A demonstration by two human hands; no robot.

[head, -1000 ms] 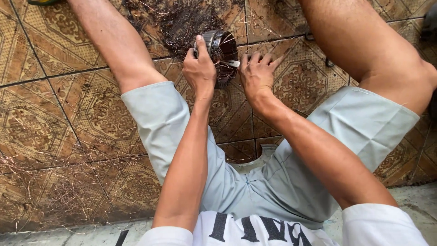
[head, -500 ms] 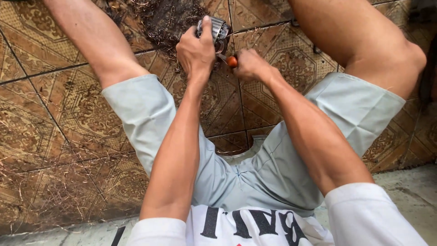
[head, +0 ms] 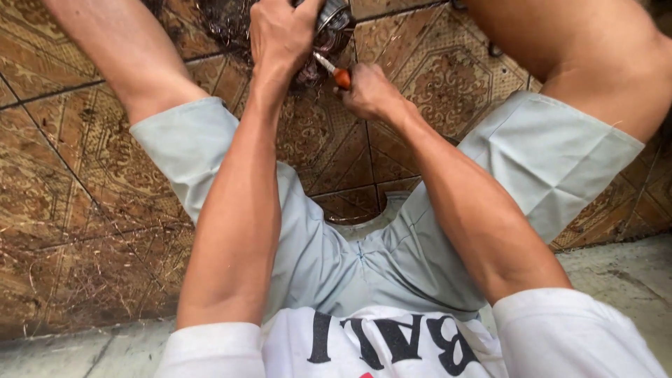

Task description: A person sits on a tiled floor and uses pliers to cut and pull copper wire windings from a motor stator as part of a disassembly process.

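Note:
My left hand [head: 281,36] grips a dark round metal part [head: 333,17] at the top edge of the head view, holding it against the tiled floor. My right hand [head: 369,92] is closed around a screwdriver with an orange handle [head: 341,77]. Its thin metal shaft [head: 323,61] points up and left into the part, just beside my left thumb. Most of the metal part is hidden by my left hand and the frame edge.
I sit on brown patterned floor tiles [head: 63,210] with my bare legs spread to both sides. Dark dirt and fibres [head: 224,21] lie on the tiles near the part. A grey concrete strip [head: 616,280] runs along the near right.
My right hand, open and flat on the floor a second ago, has closed on the orange-handled screwdriver and brought its tip to the part. The view has shifted so the hands sit higher.

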